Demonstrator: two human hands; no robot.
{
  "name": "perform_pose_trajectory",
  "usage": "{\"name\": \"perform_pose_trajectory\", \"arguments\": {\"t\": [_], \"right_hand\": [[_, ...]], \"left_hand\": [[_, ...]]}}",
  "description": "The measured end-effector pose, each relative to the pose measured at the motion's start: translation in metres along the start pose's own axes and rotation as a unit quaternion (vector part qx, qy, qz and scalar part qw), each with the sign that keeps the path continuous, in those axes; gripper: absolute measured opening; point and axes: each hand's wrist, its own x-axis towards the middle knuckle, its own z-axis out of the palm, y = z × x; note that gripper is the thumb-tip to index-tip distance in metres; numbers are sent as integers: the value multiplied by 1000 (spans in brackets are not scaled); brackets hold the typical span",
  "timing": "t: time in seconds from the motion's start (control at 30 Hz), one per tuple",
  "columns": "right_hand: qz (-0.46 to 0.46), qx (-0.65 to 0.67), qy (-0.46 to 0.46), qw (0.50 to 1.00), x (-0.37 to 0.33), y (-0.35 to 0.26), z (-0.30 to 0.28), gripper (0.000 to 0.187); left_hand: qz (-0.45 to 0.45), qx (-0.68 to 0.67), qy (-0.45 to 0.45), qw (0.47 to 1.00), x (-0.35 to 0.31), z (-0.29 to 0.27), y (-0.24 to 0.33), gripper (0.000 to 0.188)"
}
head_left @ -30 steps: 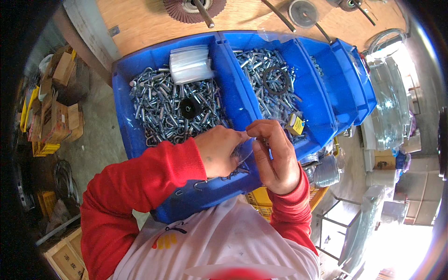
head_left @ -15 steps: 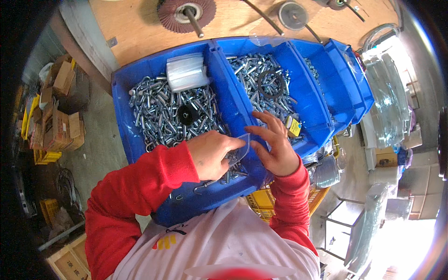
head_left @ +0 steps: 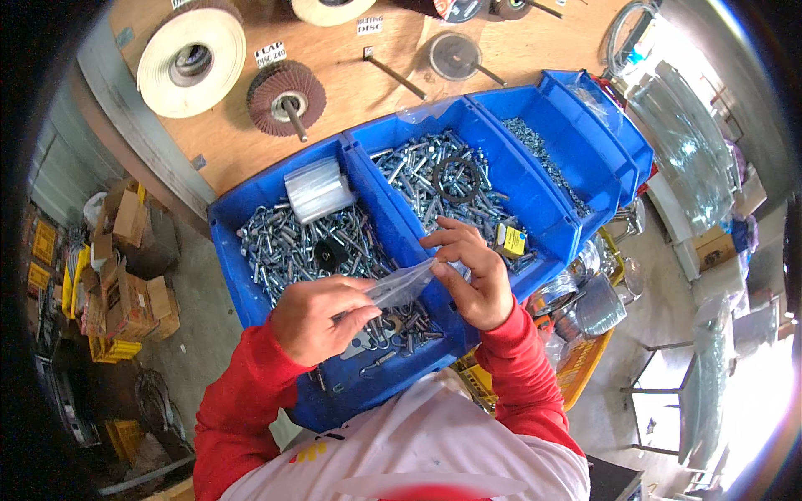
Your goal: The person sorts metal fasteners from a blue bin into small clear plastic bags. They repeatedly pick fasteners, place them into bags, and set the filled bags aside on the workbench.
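Note:
Stretched between my hands is a small clear plastic bag (head_left: 403, 285). My left hand (head_left: 322, 321) is closed on its left end, with the thumb below the fingers. The thumb and forefinger of my right hand (head_left: 473, 280) pinch its right corner, the other fingers raised. Beneath the bag sits a blue bin (head_left: 238, 269) full of shiny metal hook bolts (head_left: 288, 246). Lying on the bolts are a stack of clear plastic bags (head_left: 318, 191) and a round black piece (head_left: 330, 254). Whether the bag in my hands contains anything, I cannot make out.
More blue bins stand rightward: one with metal bolts (head_left: 405, 163), a black ring (head_left: 457, 179) and a yellow box (head_left: 510, 240), another with small screws (head_left: 535, 149). Behind, a wooden board (head_left: 334, 100) carries abrasive discs on rods. Cardboard boxes (head_left: 121, 288) lie at left, a yellow crate (head_left: 585, 367) at right.
My view has shifted, bringing more of the board into sight. My hands have drawn apart, the left moving leftward, and the bag is now stretched between them; the right hand now pinches its corner.

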Motion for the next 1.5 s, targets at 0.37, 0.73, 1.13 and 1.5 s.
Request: {"name": "perform_pose_trajectory", "arguments": {"t": [0.37, 0.73, 1.13, 1.5], "right_hand": [[-73, 40, 264, 961, 25, -69, 25, 7], [-54, 121, 265, 955, 28, -74, 21, 9], [-128, 185, 241, 944, 29, -71, 24, 7], [-142, 128, 160, 968, 28, -76, 15, 6]], "left_hand": [[38, -212, 253, 943, 13, -36, 48, 46], [48, -95, 211, 972, 42, -32, 53, 11], [71, -62, 153, 984, 29, -46, 57, 5], [134, 24, 119, 984, 49, -37, 66, 7]]}}
